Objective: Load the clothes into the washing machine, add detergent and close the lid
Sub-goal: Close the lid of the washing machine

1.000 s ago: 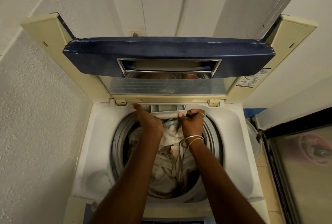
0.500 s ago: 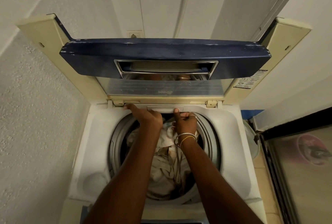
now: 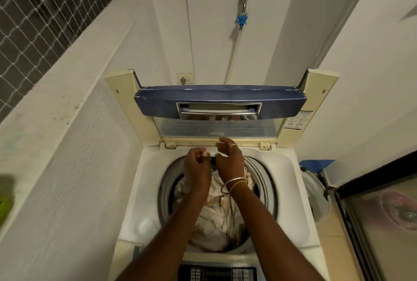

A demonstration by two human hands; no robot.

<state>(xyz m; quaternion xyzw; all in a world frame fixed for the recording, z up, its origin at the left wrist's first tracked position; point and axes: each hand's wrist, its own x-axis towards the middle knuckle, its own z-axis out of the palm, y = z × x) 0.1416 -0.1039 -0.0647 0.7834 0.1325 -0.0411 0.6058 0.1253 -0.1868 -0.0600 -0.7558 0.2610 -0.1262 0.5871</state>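
Observation:
The top-loading washing machine (image 3: 149, 190) stands with its blue and cream lid (image 3: 221, 100) raised against the wall. Pale crumpled clothes (image 3: 216, 219) fill the drum. Both my hands hover over the drum's back rim, just in front of the lid hinge. My left hand (image 3: 197, 163) is curled into a fist with nothing in it. My right hand (image 3: 229, 159), with a ring and bangles, has loosely bent fingers and holds nothing. The detergent drawer front (image 3: 209, 151) shows as a white strip between the hands, flush with the rim.
The control panel (image 3: 216, 274) lies at the near edge. A plastered ledge wall (image 3: 67, 145) hems in the left side. A glass-fronted door (image 3: 383, 224) and a white container (image 3: 316, 195) stand at the right. A tap with a blue hose fitting (image 3: 242, 20) hangs above.
The detergent drawer, out a second ago, has been pushed in flush. Both hands have come off it and lifted slightly. The camera has tilted up and back.

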